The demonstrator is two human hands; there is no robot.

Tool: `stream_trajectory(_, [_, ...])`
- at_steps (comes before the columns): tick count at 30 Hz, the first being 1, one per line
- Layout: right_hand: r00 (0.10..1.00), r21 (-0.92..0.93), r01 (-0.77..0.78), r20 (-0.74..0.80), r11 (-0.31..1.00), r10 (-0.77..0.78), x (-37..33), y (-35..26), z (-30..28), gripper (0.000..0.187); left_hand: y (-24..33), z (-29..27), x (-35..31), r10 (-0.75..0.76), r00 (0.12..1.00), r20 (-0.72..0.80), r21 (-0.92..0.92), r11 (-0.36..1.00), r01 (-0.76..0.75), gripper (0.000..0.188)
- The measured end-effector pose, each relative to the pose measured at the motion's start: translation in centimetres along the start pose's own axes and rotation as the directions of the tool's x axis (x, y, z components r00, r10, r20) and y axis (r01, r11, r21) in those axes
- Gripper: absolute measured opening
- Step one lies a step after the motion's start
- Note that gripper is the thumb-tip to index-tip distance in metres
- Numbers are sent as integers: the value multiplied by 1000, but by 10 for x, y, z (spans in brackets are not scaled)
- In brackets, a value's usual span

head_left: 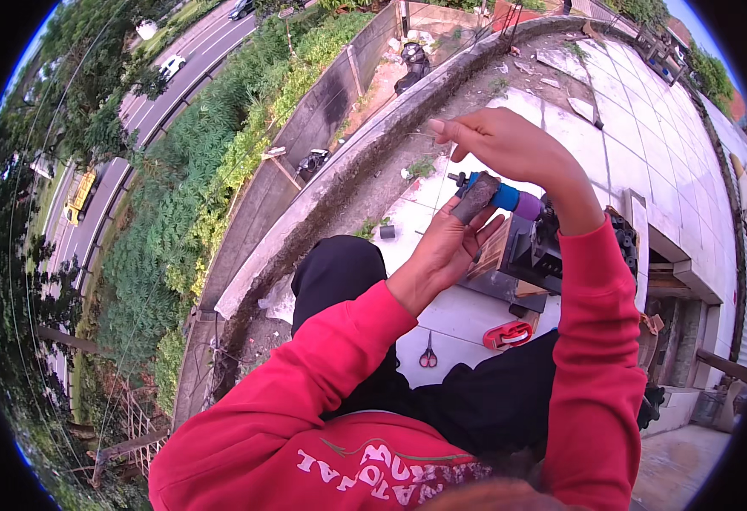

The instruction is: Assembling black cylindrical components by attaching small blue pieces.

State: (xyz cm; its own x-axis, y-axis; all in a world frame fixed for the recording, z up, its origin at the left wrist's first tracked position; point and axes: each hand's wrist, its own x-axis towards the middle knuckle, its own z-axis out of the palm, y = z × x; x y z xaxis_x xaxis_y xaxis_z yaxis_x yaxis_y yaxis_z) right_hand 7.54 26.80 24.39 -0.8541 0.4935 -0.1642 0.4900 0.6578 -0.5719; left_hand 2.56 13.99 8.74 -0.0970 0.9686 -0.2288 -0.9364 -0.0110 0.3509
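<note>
A person in a red sweatshirt (263, 426) and black trousers (484, 392) sits on a white-tiled floor (450, 317), seen from above. Just above three o'clock, the left hand (443, 251) grasps a dark grey piece (476, 203), thumb and fingers closed around its lower end. The piece, at two o'clock, slants up across a blue cylinder (504, 197); whether the two touch cannot be told. Toward one to two o'clock the right hand (522, 146) arches over it, fingers pointing toward ten; no object shows in it, but its underside is hidden, so its grip cannot be told. The grey piece looks small, light and fairly stiff, with a rough, matt face unlikely to be slippery; its material is unclear, so brittleness cannot be judged. The lower end, well away from the blue cylinder, seems the sensible place to hold. Next to the blue cylinder sits a purple cylinder (528, 205), and beyond that, at three o'clock, a black machine (534, 258) that looks heavy and rigid. At four o'clock lies a red tape dispenser (510, 335) carrying a roll of tape; at five, a pair of scissors (427, 358). As for containers, black bags (413, 60) slump near twelve o'clock beyond the low wall (339, 162), their contents hidden.
</note>
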Motion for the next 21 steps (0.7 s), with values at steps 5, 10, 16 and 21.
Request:
stream_trajectory(5, [998,-178,36,61,983,-25,6,21,20,73,-6,0,4,-13,999,35,8,1000,13,28])
stream_trajectory(10, [1000,-123,-10,26,992,14,-2,-1,10,76,-3,-4,3,12,1000,28,16,1000,-12,26])
stream_trajectory(16, [998,-63,-8,-70,998,3,-3,-4,4,73,-1,-2,1,16,1000,18,20,1000,-16,25])
stream_trajectory(21, [996,-208,89,-6,974,-92,6,25,30,70,-8,-6,8,-5,998,62,36,999,3,27])
